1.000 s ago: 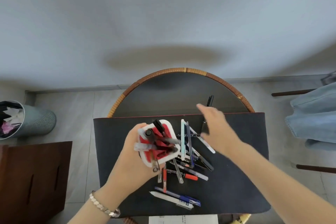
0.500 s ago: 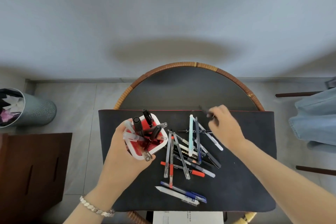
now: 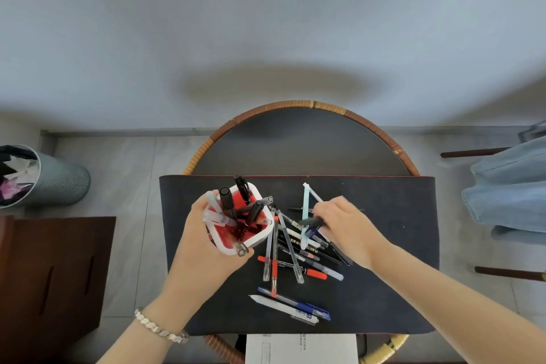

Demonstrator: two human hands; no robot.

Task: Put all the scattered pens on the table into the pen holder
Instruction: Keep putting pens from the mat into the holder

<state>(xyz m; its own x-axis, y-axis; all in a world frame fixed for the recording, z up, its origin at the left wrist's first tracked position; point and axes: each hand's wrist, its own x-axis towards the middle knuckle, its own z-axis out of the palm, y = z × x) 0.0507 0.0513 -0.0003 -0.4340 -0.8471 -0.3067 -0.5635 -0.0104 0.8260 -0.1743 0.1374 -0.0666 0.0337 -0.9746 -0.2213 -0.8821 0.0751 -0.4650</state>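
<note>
Head view first, and we start at the near edge of the table (image 3: 295, 139), where a white sheet of paper (image 3: 300, 349) pokes out from under the dark mat (image 3: 399, 289) that covers most of the round top. Just beyond it, near the mat's near edge, we see a blue pen (image 3: 298, 303) and a white pen (image 3: 283, 306) lying side by side, apart from the rest. Further in, around the mat's middle, the main heap of scattered pens (image 3: 295, 248) lies crossed over itself, clear, red-tipped and black barrels mixed. Our left hand (image 3: 206, 248) is wrapped round the red-and-white pen holder (image 3: 251, 233), fingers pressed against its wall, holding it tilted at the mat's left side with several pens already standing in it. Our right hand (image 3: 345, 230) sits over the far side of the heap, its fingers pinched on a black pen (image 3: 313, 221) whose free end points left toward the holder. A pale blue pen (image 3: 305, 210) lies just behind it, toward the mat's far edge. We judge this as the carry step: one pen is taken, many are left. The next move calls for bringing the black pen across the short gap, tipping it upright and threading it between the ones already crowding the holder's mouth.
</note>
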